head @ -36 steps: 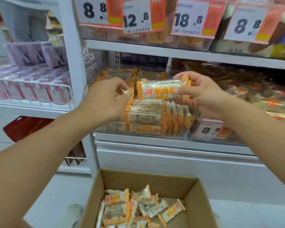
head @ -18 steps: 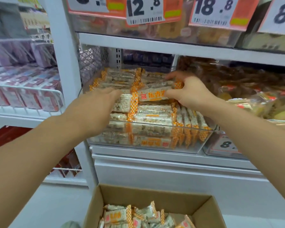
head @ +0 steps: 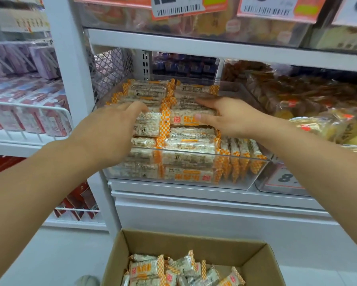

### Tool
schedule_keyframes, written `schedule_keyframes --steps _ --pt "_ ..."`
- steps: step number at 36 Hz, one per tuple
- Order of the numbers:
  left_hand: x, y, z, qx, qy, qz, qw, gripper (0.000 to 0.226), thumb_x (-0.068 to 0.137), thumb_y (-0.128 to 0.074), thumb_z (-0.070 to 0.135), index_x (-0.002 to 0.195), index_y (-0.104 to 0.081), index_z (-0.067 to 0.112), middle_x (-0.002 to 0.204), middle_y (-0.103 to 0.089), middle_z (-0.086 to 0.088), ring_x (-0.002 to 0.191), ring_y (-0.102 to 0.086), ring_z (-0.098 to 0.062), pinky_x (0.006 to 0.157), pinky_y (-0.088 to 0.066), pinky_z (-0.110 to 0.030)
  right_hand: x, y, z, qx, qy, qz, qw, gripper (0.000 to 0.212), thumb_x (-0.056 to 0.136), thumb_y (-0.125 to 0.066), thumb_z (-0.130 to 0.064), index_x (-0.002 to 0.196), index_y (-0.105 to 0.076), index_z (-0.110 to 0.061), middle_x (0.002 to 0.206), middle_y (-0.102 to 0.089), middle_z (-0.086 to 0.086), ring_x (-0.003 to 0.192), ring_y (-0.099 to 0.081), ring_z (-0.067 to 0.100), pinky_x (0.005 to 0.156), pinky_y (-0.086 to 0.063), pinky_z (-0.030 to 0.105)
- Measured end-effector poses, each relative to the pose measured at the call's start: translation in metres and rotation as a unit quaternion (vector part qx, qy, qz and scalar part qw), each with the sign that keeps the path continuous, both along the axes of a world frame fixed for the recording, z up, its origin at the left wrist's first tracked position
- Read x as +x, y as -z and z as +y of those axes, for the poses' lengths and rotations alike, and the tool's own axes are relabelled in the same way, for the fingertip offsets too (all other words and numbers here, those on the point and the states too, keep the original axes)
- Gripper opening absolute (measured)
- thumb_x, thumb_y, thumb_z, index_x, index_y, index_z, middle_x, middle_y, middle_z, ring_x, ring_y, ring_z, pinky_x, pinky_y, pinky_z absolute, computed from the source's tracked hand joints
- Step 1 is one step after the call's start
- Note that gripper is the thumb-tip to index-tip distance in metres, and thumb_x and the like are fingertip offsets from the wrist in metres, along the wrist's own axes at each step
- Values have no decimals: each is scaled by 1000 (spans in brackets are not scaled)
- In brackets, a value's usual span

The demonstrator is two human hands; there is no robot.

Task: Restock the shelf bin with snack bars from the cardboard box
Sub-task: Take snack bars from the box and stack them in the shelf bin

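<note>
A white shop shelf fills the frame, price tags along its upper edge. At centre the right hand (head: 231,116) has brought its snack bar (head: 189,118) down from mid-air onto the top layer of the clear shelf bin (head: 256,178), fingers still wrapped round the bar's right end. The left hand (head: 111,129) has moved in flat over the left stack, seemingly loose and empty, though its palm is hidden. So this bar is nearly placed; more bars wait in the cardboard box (head: 254,256) at lower centre.
</note>
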State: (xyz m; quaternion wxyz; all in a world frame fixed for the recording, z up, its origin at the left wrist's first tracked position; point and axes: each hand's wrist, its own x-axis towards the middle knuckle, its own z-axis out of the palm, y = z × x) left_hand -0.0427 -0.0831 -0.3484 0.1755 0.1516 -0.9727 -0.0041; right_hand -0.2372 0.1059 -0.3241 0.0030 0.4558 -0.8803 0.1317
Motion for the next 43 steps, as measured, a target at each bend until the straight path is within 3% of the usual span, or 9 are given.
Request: schedule_keyframes --steps 3,5,9,13,22,27,35,40,43 --pt "-1 -1 1 0 -11 -4 1000 56 97 -55 5 146 -36 27 144 -52 -8 120 -53 -33 82 -42 -38 -2 3 -5 19 11 36 999 60 101 -40 -58 155 -36 -31 166 -19 0 149 -28 30 121 -25 37" --pt "-1 -2 2 11 -14 -10 1000 56 99 -53 7 148 -36 28 144 -52 -8 121 -53 -33 84 -44 -39 -2 3 -7 32 17 63 997 58 102 -37 -58 153 -41 -29 167 -17 0 152 -19 32 122 -22 46" --pt "0 -2 2 24 9 -8 1000 49 103 -47 17 150 -37 22 152 -46 -9 135 -44 -33 106 -37 -44 5 -1 -10 51 39 86 994 58 102 -33 -58 139 -56 -19 147 -52 9 130 -51 35 107 -43 51" --pt "2 0 3 17 27 6 999 48 103 -46 20 150 -39 17 152 -45 -8 137 -43 -34 109 -36 -46 15 -3 -10 52 15 146 988 50 104 -27 -53 141 -49 -28 128 -64 8 111 -60 34 92 -52 48" --pt "-1 4 2 -20 33 -11 999 52 102 -45 16 153 -37 13 145 -52 -12 131 -48 -38 106 -40 -54 14 9 -19 73 14 117 990 53 106 -25 -51 152 -36 -27 143 -54 12 123 -54 38 99 -49 50" --pt "-1 3 4 -19 29 -10 999 52 100 -45 15 152 -37 13 145 -52 -12 132 -46 -37 107 -38 -55 13 4 -20 92 4 71 993 59 106 -25 -52 160 -15 -30 165 -25 5 148 -29 31 117 -32 45" --pt "7 -4 12 1 34 7 999 57 103 -45 19 157 -29 16 160 -34 -7 148 -28 -28 121 -18 -50 22 0 -4 54 -18 102 993 62 105 -31 -53 160 -18 -29 162 -33 3 145 -36 30 111 -40 49" --pt "9 -7 16 -11 66 44 997 51 100 -51 21 149 -42 11 150 -47 -11 139 -42 -32 114 -35 -50 22 -2 9 9 -37 157 987 57 104 -39 -49 154 -34 -23 151 -46 8 135 -46 32 107 -44 48" --pt "11 -11 36 -27 112 122 986 31 99 -53 30 125 -61 15 119 -65 -6 111 -59 -29 91 -49 -44 40 -8 19 -104 -76 257 958 41 102 -39 -46 116 -63 -17 110 -62 7 102 -58 28 83 -50 42"
